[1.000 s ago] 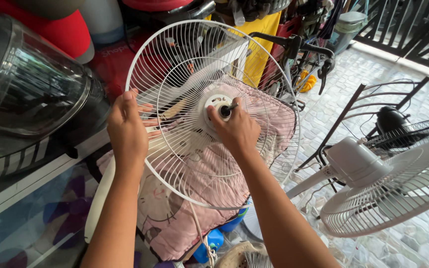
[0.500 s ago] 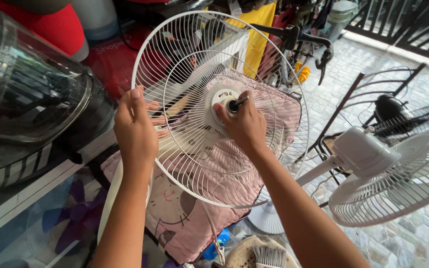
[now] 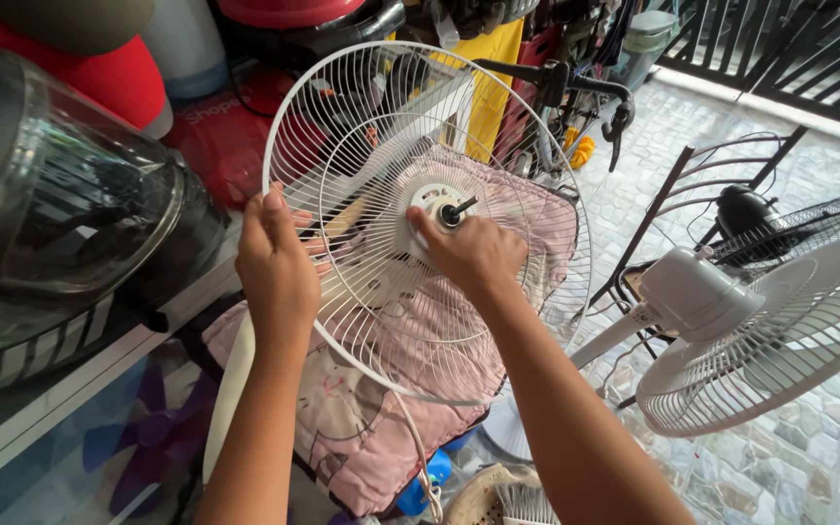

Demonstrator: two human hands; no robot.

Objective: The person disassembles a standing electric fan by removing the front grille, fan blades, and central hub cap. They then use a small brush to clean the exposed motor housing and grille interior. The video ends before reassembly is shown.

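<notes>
Fan guard (image 3: 371,165), a white wire rear grille, stands tilted over a pink cushion (image 3: 381,428). Left hand (image 3: 274,267) grips its rim; right hand (image 3: 473,255) closes around the hub by the motor shaft (image 3: 457,209). Seemingly a fastening step, calling next for steady turning at the hub.

A glossy white wire fan guard (image 3: 420,214) with a smooth plastic hub (image 3: 437,206) and dark metal shaft (image 3: 459,207) stands over soft pink printed cloth (image 3: 381,408). Beside it sit a shiny helmet (image 3: 60,214) with clear plastic visor, a matt white plastic fan (image 3: 731,321), and polished stone-patterned floor tiles (image 3: 809,457).
</notes>
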